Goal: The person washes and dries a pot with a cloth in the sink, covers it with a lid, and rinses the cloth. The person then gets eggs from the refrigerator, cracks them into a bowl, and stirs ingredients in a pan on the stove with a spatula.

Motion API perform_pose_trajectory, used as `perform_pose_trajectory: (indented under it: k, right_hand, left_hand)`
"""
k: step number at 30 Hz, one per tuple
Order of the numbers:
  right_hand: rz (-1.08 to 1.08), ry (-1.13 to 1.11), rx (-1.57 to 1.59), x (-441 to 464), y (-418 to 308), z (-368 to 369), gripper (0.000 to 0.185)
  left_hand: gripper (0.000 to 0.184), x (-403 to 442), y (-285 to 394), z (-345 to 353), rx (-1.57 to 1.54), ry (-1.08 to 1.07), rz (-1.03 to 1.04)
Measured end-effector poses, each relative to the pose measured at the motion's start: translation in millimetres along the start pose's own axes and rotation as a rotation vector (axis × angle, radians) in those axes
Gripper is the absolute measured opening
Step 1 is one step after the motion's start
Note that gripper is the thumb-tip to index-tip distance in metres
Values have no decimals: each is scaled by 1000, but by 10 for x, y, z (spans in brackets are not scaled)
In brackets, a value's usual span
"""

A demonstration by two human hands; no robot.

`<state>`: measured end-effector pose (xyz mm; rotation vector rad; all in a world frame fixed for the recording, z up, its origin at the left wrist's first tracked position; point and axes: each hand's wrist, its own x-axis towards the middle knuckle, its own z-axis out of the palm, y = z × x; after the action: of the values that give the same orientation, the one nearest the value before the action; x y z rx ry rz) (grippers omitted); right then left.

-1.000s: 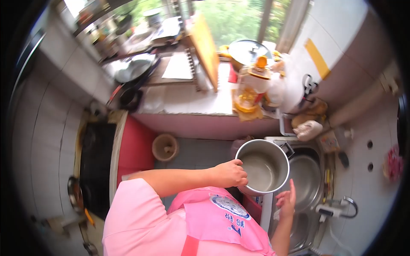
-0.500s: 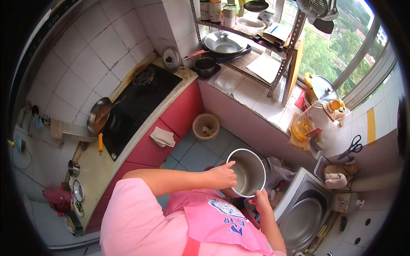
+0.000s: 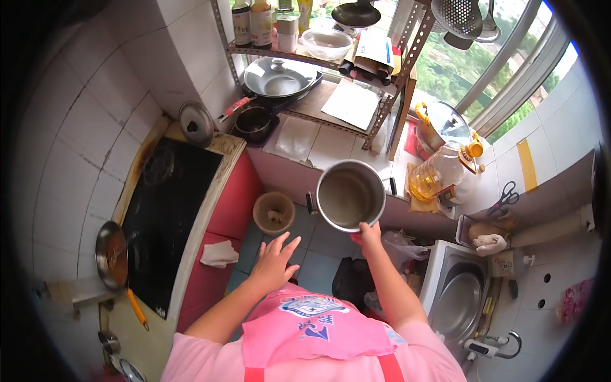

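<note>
A deep metal pot [image 3: 344, 198] with side handles is held out in front of me, its open top facing up toward the camera. My right hand [image 3: 367, 238] grips the near rim of this pot, thumb over the edge. To the left and below the pot, my left hand [image 3: 275, 266] is open with spread fingers, touching nothing. The inside of the pot looks greyish, and I cannot tell whether it holds anything. Its far-side handle pokes out at the right.
On the left counter are a black cooktop [image 3: 168, 216] and a frying pan [image 3: 113, 258] with an orange handle. A waste bin [image 3: 257, 216] stands on the floor. At the right is a sink [image 3: 439, 264]. An oil bottle [image 3: 433, 175] and a metal shelf [image 3: 394, 95] stand along the window.
The pot has moved up and away from my body, with my right hand still on its rim. My left hand has let go of it and moved left. The view has shifted.
</note>
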<state>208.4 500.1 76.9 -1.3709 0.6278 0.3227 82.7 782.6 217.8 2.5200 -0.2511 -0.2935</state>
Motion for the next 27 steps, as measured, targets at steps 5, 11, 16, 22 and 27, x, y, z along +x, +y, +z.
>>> perform_pose_trajectory:
  k: [5, 11, 16, 22, 27]
  right_hand:
    - [-10, 51, 55, 764, -279, 778, 50]
    - [34, 114, 102, 1339, -424, 1296, 53]
    - [26, 130, 124, 1693, -483, 1567, 46]
    - [56, 132, 161, 1940, -612, 1701, 44]
    - [38, 84, 197, 2346, -376, 1588, 42]
  left_hand:
    - [67, 95, -552, -380, -59, 25, 2]
    - [66, -22, -1057, -580, -106, 92, -91]
    - [65, -70, -1281, -619, -156, 181, -175]
    - [64, 74, -1252, -711, -167, 244, -201]
    - [63, 257, -1154, -780, -208, 239, -224]
